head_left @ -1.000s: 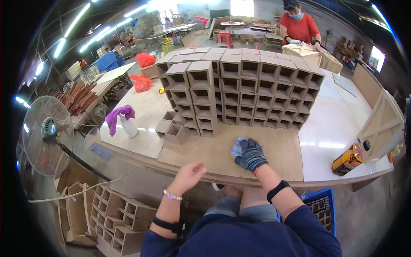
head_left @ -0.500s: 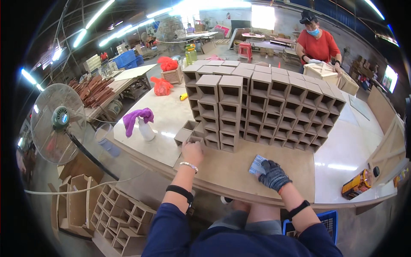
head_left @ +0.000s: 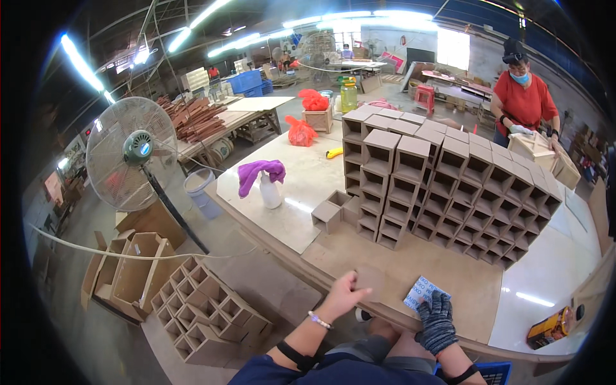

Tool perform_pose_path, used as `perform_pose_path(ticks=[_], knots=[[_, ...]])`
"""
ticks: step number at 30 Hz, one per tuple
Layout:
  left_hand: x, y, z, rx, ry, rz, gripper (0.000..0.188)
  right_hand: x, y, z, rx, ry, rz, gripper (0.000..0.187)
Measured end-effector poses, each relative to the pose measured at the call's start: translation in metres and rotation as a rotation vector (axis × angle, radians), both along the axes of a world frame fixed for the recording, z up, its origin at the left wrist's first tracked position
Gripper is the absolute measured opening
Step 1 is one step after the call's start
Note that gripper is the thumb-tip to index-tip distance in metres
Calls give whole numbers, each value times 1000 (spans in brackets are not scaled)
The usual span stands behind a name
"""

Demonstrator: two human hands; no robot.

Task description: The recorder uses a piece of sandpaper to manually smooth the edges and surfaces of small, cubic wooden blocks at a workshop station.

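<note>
My bare left hand (head_left: 341, 299), with a beaded bracelet at the wrist, is over the front edge of the worktable (head_left: 410, 282). Its fingers grip a small brown square box (head_left: 370, 278), which is blurred and blends with the tabletop. My right hand (head_left: 437, 323), in a grey knit glove, holds a piece of sandpaper (head_left: 425, 290) by its near edge, the white-and-blue printed backing facing up. Beyond both hands rises a stack of open brown boxes (head_left: 459, 186). A few loose boxes (head_left: 327, 215) sit at the stack's left end.
A spray bottle (head_left: 270, 194) draped with a purple cloth (head_left: 260, 175) stands left on the table. An orange-and-black can (head_left: 550, 328) is at the right. On the floor left are more boxes (head_left: 205, 314) and a fan (head_left: 133, 153). A co-worker (head_left: 525, 99) handles a wooden crate.
My left hand has come back from the loose boxes toward me with a box. My right hand and the sandpaper have shifted nearer the table's front edge. The view has swung left.
</note>
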State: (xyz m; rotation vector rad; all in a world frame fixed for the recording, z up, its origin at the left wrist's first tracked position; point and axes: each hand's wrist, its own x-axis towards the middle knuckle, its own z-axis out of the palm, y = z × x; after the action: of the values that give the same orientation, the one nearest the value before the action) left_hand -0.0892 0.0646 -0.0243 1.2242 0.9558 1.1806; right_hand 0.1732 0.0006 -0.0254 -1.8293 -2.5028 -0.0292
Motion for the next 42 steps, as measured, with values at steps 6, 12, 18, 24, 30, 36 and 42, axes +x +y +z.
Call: perform_pose_path(ticks=[6, 12, 18, 24, 30, 36, 42], knots=[[38, -15, -10, -46, -177, -113, 27, 18, -9, -21, 48, 173, 174, 54], [53, -19, -19, -72, -195, -61, 21, 7, -24, 18, 61, 281, 87, 61], [59, -14, -20, -31, -179, 39, 17, 18, -36, -6, 238, 311, 136, 55], [73, -20, -5, 29, -220, -24, 18, 22, -23, -14, 428, 1076, -418, 16], [95, -27, 11, -21, -218, -129, 9, -8, -18, 41, -234, 2196, -523, 29], [103, -30, 20, 96, -119, -98, 16, -5, -22, 41, -443, 2089, -329, 37], [100, -39, 20, 212, 163, -140, 17, 13, -14, 62, -665, 1834, -185, 46]])
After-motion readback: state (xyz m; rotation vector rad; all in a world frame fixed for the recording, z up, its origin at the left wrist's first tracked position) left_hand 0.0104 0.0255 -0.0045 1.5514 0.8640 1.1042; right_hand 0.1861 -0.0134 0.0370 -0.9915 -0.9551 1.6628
